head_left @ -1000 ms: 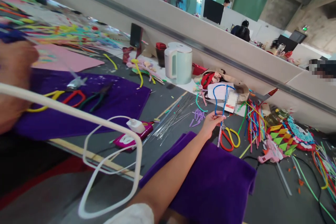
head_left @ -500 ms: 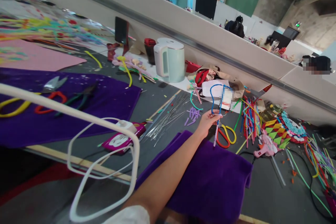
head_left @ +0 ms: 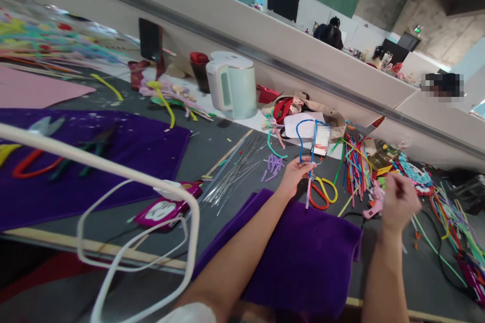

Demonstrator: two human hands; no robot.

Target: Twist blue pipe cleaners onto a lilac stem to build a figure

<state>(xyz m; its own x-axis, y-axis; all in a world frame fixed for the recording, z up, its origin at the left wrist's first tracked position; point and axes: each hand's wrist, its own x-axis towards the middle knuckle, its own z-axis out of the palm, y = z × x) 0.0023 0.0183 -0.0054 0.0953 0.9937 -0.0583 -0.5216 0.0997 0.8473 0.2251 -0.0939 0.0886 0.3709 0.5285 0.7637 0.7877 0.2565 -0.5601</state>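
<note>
1. Remotely, I am pinching a looped blue stem [head_left: 313,144] in my left hand [head_left: 294,176], beside the scissors [head_left: 335,189].
2. Its pale end is pointing down toward the nearer purple cloth [head_left: 303,257].
3. My right hand [head_left: 400,203] is hovering near the pink glue gun [head_left: 373,209]; through blur, I cannot tell whether it is gripping anything.

Blue fuzzy stem [head_left: 314,141], looped top, pinkish btm, approx. upright.

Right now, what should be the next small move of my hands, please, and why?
Probably bring the right hand to the blue strand: the left hand alone holds it, while the right is apart, near the glue gun.
</note>
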